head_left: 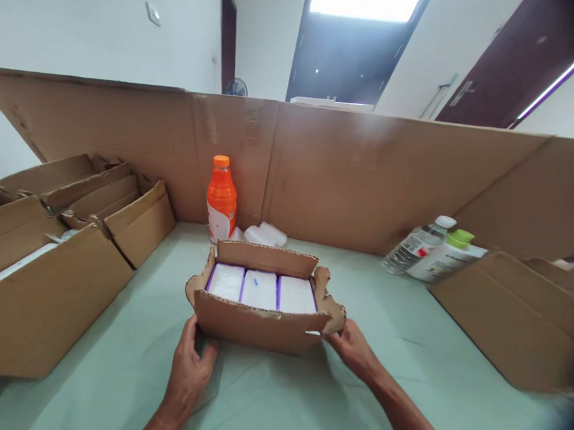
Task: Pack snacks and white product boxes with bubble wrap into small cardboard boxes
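A small open cardboard box (257, 322) sits on the pale green table in front of me. Three white packets with purple edges (260, 290) lie side by side inside it. My left hand (189, 369) grips the box's near left corner, thumb up against the front wall. My right hand (352, 347) holds the near right corner by its torn flap. The box's flaps stand up around the packets.
An orange bottle (221, 200) stands behind the box, white plastic bags (265, 234) beside it. Two bottles (429, 251) lie at the right. Open cartons (57, 260) fill the left, a carton (516, 320) the right. A tall cardboard wall (342, 169) rings the table.
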{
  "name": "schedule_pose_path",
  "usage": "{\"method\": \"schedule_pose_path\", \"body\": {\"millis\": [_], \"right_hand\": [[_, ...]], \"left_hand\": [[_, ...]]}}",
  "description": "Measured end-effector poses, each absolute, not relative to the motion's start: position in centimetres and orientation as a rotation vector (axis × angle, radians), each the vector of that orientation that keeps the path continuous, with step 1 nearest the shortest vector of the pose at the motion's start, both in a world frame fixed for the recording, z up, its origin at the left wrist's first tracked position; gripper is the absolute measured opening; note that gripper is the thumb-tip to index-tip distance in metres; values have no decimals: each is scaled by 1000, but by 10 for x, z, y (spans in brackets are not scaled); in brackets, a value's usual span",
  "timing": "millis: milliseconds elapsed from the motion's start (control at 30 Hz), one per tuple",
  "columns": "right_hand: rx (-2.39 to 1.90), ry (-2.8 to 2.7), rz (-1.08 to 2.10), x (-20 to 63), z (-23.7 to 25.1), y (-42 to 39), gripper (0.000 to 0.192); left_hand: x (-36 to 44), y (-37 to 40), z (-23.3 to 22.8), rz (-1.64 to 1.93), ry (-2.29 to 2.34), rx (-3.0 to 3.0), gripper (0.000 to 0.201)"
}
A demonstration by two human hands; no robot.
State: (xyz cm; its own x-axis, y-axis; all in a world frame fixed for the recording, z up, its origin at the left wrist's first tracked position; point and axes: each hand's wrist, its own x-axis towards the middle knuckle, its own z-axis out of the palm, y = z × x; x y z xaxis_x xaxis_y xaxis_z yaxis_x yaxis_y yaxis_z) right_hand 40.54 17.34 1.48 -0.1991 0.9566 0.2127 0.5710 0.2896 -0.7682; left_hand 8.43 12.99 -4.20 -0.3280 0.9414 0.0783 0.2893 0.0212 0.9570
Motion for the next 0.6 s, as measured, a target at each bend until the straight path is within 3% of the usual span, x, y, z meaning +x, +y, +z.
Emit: {"method": "schedule_pose_path", "body": {"millis": [133,333,467,600], "right_hand": [[-1324,-2020,417,408,40,260,31],[-1252,-2142,323,349,38,372,26],[-1240,-2060,318,326,36,397,12],[-1310,-1772,321,352,51,381,33]], "left_hand": [[86,129,-52,1310,1744,1210,63],[82,130,-76,1405,1759,1173,59],[75,130,-89,1340,1722,1182,61],[78,131,-85,1349,1741,1135,64]]}}
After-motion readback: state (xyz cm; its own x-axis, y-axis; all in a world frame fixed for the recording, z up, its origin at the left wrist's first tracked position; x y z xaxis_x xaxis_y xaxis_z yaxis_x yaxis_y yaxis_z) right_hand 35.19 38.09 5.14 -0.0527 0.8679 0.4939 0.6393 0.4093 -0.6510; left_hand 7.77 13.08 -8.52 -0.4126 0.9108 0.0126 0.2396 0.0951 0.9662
